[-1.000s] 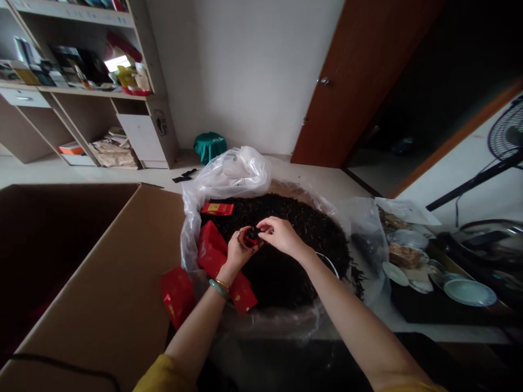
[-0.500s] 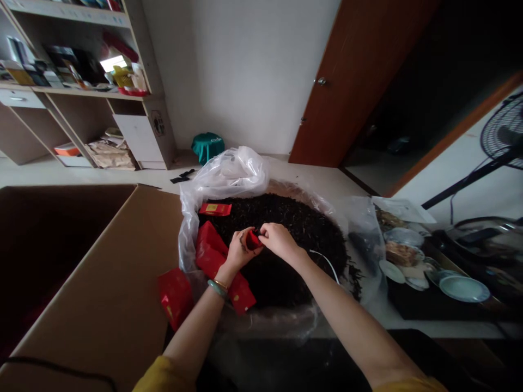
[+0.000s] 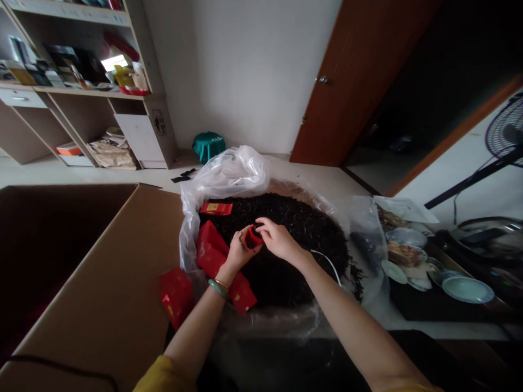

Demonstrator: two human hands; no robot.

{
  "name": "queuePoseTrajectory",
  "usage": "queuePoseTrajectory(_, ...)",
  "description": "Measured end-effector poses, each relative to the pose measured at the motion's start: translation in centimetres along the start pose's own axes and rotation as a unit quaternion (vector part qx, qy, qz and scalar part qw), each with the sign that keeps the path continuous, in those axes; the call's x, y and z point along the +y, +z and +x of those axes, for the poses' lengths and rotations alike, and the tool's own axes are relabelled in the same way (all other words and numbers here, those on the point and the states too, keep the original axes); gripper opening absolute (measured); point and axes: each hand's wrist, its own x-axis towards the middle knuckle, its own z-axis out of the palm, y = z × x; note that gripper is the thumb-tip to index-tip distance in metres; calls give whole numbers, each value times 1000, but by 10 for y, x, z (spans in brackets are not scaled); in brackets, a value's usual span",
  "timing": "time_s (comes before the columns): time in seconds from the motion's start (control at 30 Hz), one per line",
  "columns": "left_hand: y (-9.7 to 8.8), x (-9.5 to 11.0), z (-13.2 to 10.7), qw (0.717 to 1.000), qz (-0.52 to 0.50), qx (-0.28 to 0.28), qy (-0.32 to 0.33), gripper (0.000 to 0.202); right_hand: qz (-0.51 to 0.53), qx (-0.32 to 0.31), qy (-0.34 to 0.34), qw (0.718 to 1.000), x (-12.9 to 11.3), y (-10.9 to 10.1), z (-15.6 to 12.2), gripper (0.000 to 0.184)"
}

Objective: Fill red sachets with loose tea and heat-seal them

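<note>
In my left hand [image 3: 239, 250] is a small red packet [image 3: 253, 238], held upright with its mouth open toward me. My right hand [image 3: 275, 237] is at the mouth of the packet, its thumb and fingertips round a few dark dried leaves [image 3: 256, 225]. Under both hands, a broad heap of the same dark leaves [image 3: 294, 218] fills a clear plastic bag [image 3: 235, 171]. More red packets lie near my left hand: a flat one [image 3: 216, 209] on the leaves, larger ones [image 3: 212, 247] beside my wrist, and another [image 3: 176, 296] at the bag's left edge.
A large open cardboard box [image 3: 118, 272] stands at my left. To the right, bowls [image 3: 468, 287] and bagged dry goods [image 3: 404, 253] lie on a dark surface near a fan [image 3: 506, 128]. A white curved strip [image 3: 329, 264] sticks out of the leaves. Shelves [image 3: 81, 95] line the back left.
My right fingertips have risen slightly and shifted left over the packet's mouth, with the index finger stretched out more. My left hand still grips the packet in about the same place.
</note>
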Motion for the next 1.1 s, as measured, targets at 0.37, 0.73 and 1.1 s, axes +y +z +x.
queuePoseTrajectory(0.37,-3,1,-1,1000,0,8,30,59,-88,60,-32,994,-4,12,8,21)
queuePoseTrajectory(0.73,-4,4,-1,999,2,-20,41,49,-222,-12,82,972,-16,12,12,17)
queuePoseTrajectory(1.1,-2,3,-1,999,-11,-18,42,50,-25,52,73,996,3,21,16,6)
